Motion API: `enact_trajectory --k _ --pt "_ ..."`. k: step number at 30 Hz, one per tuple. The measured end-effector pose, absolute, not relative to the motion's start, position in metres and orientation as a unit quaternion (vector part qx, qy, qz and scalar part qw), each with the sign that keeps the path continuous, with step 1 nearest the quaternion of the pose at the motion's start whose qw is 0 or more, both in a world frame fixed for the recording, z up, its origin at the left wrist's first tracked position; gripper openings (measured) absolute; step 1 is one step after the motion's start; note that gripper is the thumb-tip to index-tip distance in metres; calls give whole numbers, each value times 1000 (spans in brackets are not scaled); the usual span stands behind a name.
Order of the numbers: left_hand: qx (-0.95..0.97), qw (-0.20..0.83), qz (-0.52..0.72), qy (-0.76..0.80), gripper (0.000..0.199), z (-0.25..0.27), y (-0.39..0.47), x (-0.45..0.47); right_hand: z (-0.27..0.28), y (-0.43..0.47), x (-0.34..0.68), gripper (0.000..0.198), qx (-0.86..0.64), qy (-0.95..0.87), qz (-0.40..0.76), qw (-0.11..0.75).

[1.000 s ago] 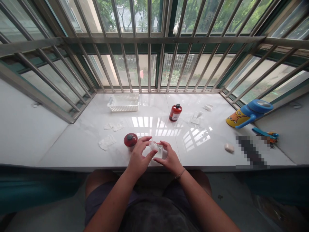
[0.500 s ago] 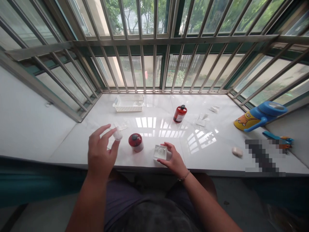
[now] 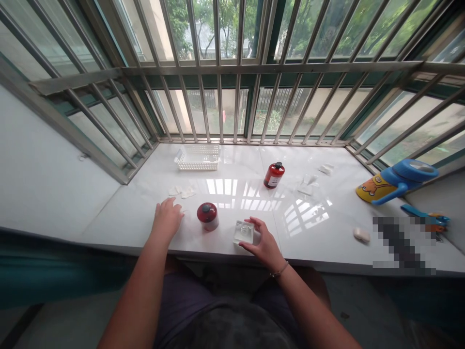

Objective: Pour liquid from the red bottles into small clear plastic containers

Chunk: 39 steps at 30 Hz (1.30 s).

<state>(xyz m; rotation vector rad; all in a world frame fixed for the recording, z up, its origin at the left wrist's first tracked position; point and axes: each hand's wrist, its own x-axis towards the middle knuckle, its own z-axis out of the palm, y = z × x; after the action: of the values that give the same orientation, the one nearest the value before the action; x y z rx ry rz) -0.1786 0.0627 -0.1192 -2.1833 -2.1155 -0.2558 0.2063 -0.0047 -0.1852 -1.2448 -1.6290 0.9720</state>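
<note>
My left hand [image 3: 167, 219] is low over the counter, fingers bent down at a small clear cap [image 3: 185, 212] that shows faintly by the fingertips; the thumb side is partly hidden. My right hand [image 3: 264, 242] holds a square clear glass bottle [image 3: 243, 232] by its sides, thumb in front and fingers behind. The bottle's round mouth faces up. Between my hands stands a dark red bottle [image 3: 208, 216] with a black cap. Just beyond my left hand lie scraps of white material [image 3: 182, 192].
A white perforated basket [image 3: 198, 159] sits near the window bars. Another red bottle [image 3: 274, 175] stands further back. Clear plastic packaging [image 3: 308, 185], a white wrapper [image 3: 326, 169], a pinkish lump [image 3: 361, 235], a blue-and-yellow flask [image 3: 395, 182] and a blue-orange tool [image 3: 425, 216] lie on the right.
My left hand has come down to the counter with the small clear cap. My right hand stays at the glass bottle. The view has shifted slightly.
</note>
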Motion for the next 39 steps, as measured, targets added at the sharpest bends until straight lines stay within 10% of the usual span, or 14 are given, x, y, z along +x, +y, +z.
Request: enact_trajectory --k 12,27,33,39 --pt "-674 -314 -384 -548 55 -87 35 -103 -184 -5 205 84 -503 -653 383 418" --pt "-556 -420 -542 -470 39 -122 41 -37 -185 -4 206 84 -502 -657 372 422" --pt "-639 -232 -473 -561 93 -123 24 -60 -186 -5 207 83 -502 -659 373 418" --pt "-725 4 -213 -655 38 -123 0 -132 -187 -6 207 82 -506 -657 381 410"
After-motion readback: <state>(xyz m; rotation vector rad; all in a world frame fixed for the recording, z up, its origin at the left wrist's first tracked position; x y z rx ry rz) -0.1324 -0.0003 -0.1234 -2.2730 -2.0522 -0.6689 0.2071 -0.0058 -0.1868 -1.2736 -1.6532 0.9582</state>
